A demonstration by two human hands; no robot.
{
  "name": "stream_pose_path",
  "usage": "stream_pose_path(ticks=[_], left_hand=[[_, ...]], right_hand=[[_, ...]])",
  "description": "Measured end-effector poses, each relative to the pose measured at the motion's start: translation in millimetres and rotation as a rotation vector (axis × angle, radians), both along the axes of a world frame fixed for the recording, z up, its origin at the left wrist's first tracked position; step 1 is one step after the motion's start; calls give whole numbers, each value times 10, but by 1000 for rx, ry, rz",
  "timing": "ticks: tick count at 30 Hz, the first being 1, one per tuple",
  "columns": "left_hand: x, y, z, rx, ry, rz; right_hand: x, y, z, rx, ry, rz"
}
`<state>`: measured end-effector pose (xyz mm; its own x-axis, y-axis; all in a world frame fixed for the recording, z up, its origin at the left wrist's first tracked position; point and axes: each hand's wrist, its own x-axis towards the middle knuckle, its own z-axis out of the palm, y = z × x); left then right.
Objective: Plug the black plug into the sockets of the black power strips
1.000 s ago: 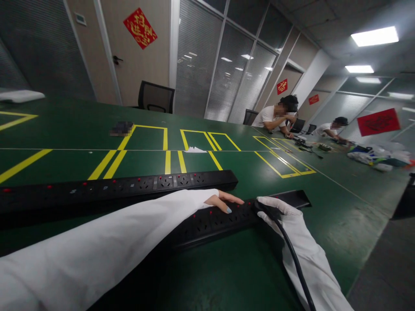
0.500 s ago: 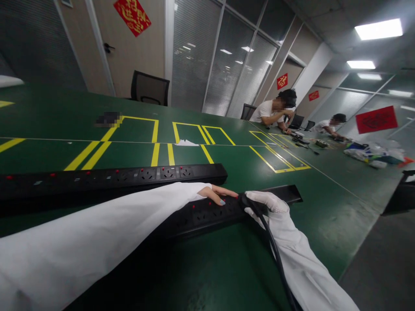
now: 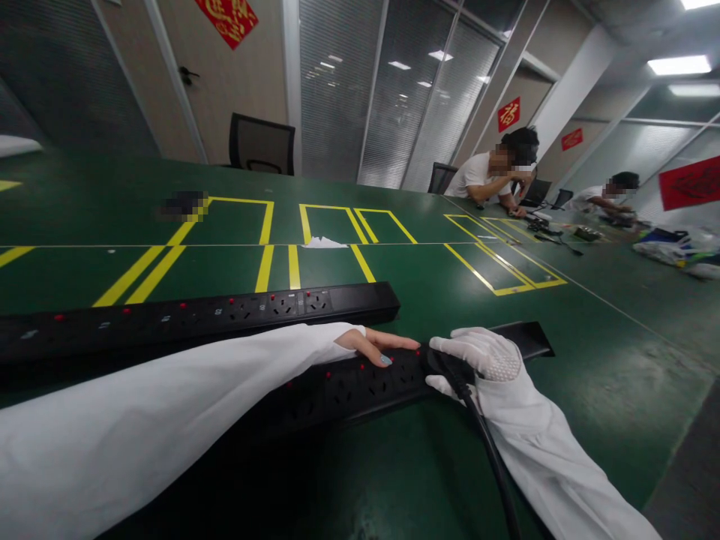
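The near power strip [image 3: 349, 390], black with red switches and several sockets, lies slanted on the green table. My left hand [image 3: 374, 345], bare below a white sleeve, rests along its far edge. The fingers and thumb are stretched out, the fingertips close to the plug. In a white dotted glove, my right hand [image 3: 484, 356] grips a black plug [image 3: 439, 364] at the right-hand end of the socket row. Its black cable [image 3: 489, 446] runs down beside my right forearm. The prongs are hidden, so I cannot tell how deep the plug sits.
A second power strip [image 3: 360, 300] lies behind the near one. Yellow tape outlines [image 3: 382, 225] and a torn white scrap [image 3: 325, 242] are farther back. Two people [image 3: 484, 172] sit at the far right, with cables and plastic bags [image 3: 680, 247] on the table there.
The view has turned slightly left, shifting the background rightward. Both hands keep their places at the near strip, with the plug still in my right hand.
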<state>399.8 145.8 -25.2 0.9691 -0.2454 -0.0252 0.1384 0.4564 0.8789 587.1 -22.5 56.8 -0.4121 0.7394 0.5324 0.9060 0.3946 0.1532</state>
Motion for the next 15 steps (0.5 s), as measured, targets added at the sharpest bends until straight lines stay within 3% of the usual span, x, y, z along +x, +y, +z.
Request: stream_pose_path(ticks=[8, 15], left_hand=[[-35, 20, 74, 12, 59, -64], [-63, -35, 167, -38, 85, -18]], right_hand=[[4, -26, -68, 50, 70, -25], [-27, -11, -192, 100, 197, -44]])
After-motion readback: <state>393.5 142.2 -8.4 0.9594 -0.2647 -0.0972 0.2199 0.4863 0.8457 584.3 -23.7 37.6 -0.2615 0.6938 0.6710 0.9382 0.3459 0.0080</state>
